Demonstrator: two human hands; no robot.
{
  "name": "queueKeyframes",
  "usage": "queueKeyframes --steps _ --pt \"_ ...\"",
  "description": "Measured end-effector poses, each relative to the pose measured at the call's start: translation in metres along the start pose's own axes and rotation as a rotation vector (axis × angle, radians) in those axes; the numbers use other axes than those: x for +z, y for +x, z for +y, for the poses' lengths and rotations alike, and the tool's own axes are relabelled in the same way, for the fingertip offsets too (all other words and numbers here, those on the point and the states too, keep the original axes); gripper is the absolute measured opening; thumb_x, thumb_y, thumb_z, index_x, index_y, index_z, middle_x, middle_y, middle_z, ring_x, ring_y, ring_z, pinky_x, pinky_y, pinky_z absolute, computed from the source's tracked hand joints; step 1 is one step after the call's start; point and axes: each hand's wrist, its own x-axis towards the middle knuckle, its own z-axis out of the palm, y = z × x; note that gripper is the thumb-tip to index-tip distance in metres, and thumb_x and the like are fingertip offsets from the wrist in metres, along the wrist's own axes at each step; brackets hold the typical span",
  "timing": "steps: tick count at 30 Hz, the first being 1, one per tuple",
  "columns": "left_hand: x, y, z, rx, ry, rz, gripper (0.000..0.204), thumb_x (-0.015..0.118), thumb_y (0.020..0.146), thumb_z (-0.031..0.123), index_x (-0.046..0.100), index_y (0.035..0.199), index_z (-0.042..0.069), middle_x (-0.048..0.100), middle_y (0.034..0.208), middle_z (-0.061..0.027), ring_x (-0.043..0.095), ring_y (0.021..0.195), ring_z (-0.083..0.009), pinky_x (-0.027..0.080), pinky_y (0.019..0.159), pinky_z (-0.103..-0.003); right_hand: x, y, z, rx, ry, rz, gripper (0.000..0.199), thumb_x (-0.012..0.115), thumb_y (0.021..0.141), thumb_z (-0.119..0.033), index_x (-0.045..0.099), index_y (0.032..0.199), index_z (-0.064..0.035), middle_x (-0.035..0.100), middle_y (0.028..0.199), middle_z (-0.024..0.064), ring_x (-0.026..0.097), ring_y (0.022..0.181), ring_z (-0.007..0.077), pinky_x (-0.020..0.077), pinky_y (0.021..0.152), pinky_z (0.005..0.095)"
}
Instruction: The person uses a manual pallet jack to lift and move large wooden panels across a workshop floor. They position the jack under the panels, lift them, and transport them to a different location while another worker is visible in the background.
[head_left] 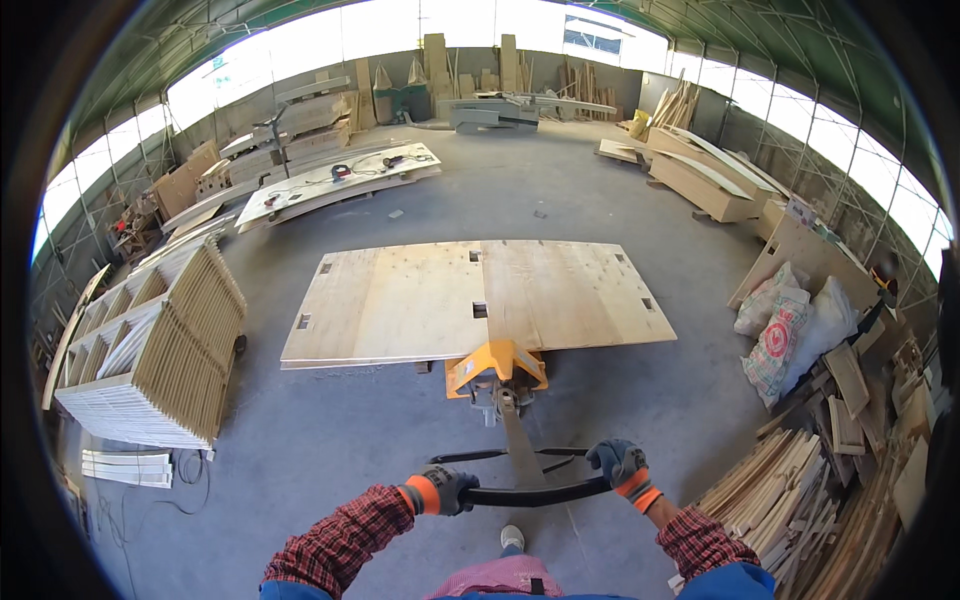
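My left hand [440,491], in a grey and orange work glove, is closed round the left end of a black pallet jack handle [540,494]. At the handle's right end my right hand [624,468], gloved alike, grips the bar. From the handle a shaft runs forward to the yellow body of the pallet jack [497,365]. Just beyond that body lie wide, pale plywood sheets [400,300] with small rectangular cutouts, side by side and low over the floor. The jack's forks are hidden under them.
Slatted wooden frames [160,350] are stacked at left. Sheets with power tools [340,175] lie behind them. Plywood stacks [700,180] and filled white sacks [780,335] stand at right, above a pile of wood strips [770,490]. A saw machine [495,113] stands at the back.
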Motion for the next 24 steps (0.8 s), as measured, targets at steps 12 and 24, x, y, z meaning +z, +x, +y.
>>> queueKeyframes --steps 12,24 --pt "0.238 -0.035 0.012 -0.183 0.073 -0.690 0.046 0.041 0.093 0.041 0.051 0.137 0.029 0.061 0.130 -0.0050 0.056 0.123 -0.0277 0.021 0.107 -0.065 0.107 -0.221 -0.049 0.115 -0.026 -0.567 0.017 0.054 0.082 -0.027 0.065 0.079 -0.0146 0.067 0.079 0.0092 0.062 0.069 0.0330 0.0465 0.060 0.0459" --pt "0.007 -0.004 -0.002 0.027 0.067 0.157 0.022 0.069 0.075 0.029 0.067 0.094 0.018 0.066 0.071 -0.0082 0.065 0.070 -0.0310 0.051 0.064 -0.041 0.003 -0.007 0.002 0.073 0.033 -0.067 0.010 0.052 0.084 -0.017 0.061 0.085 -0.0132 0.063 0.082 0.0057 0.062 0.073 0.0292 0.0491 0.062 0.0386"
